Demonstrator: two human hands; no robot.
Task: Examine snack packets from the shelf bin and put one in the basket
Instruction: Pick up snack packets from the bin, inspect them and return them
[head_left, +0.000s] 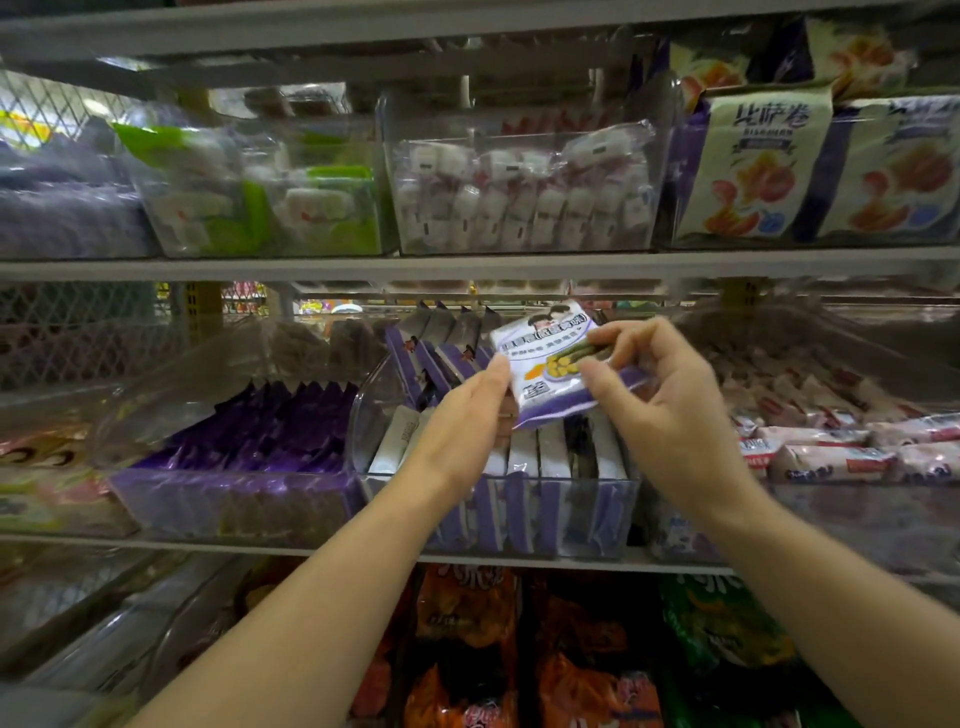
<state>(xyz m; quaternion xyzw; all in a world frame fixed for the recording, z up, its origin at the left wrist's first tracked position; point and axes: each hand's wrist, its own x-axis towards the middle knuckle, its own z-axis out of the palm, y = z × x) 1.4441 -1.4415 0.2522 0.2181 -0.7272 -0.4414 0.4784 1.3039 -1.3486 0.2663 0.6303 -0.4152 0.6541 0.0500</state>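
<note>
The snack packet faces the camera above the clear bin, its long axis nearly upright, top leaning slightly left. The right hand has its grip pinching the packet's right side. The left hand touches the left edge with straight fingers. The bin holds similar packets standing in rows.

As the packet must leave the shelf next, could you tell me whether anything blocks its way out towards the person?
Nothing visible does. The packet, pinched by the right hand and touched by the left hand, is above the bin and below the upper shelf. No basket is in view.
</note>
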